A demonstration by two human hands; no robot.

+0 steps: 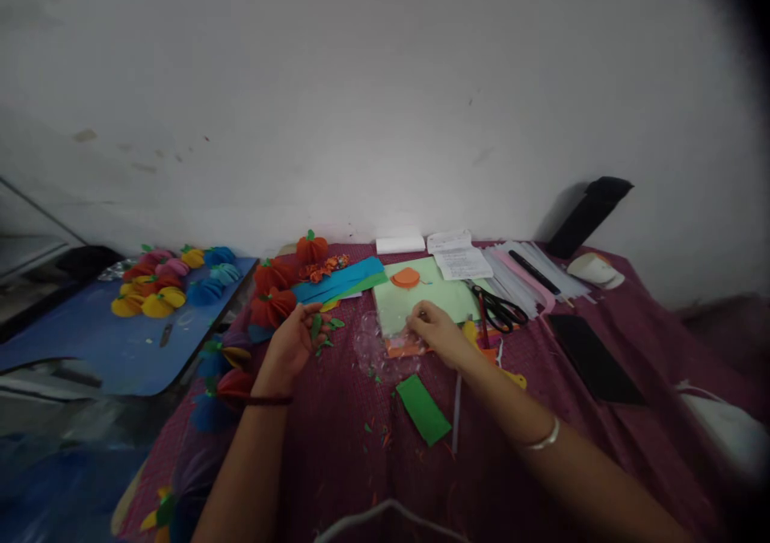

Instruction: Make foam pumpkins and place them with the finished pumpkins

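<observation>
My left hand (296, 336) is at the left centre, palm turned up and fingers curled, with small green paper leaves (315, 326) at its fingertips. More green leaf pieces lie on the cloth beside it. Over the pale green sheet (394, 306) my right hand (438, 330) is closed in a pinch; whatever it holds is too small to make out. Below its fingers lies crinkled clear plastic (373, 342), partly over an orange strip. An orange paper disc (405, 277) rests on the sheet's upper part. Nearer me is a folded green paper piece (423, 409).
Red paper pumpkins (273, 309) and blue strips (337, 282) lie left of the sheet. Scissors (502, 310), white sticks, printed paper (460, 261) and a dark phone (595, 358) lie right. More coloured paper pumpkins (162, 301) stand on a blue table (78, 350). Behind is a wall.
</observation>
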